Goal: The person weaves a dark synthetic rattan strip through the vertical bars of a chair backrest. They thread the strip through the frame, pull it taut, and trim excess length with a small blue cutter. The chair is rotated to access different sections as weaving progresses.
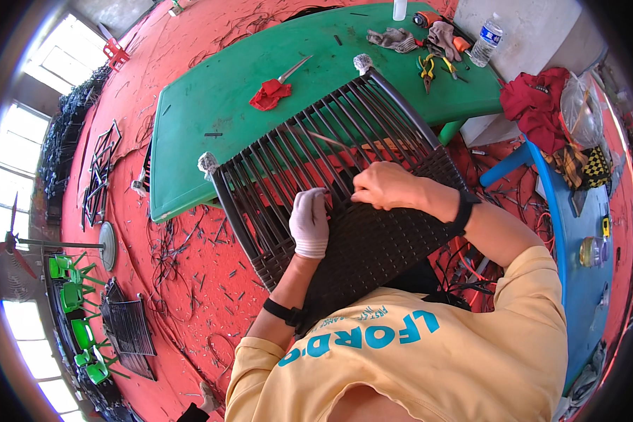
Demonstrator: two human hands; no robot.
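Observation:
A dark brown woven plastic-rattan panel (369,253) on a metal frame leans from my lap onto the table edge. Its lower part is closely woven; farther out, bare lengthwise strands (274,158) run to the far bar. My left hand (309,221), in a pale knit glove, rests at the weaving edge with fingers bent; its fingertips are partly hidden. Bare, my right hand (385,184) pinches at the same edge, right of the left one. A thin weaving strip (322,138), blurred, slants over the strands beyond the right hand. White wrapping covers both frame corners (363,63).
On the green table (205,105) lie scissors (295,68) with red cloth, pliers (426,71), gloves (393,39) and a water bottle (487,39). A blue table (585,221) stands to the right. Strip scraps litter the red floor (216,274). A pedestal fan (105,245) is at left.

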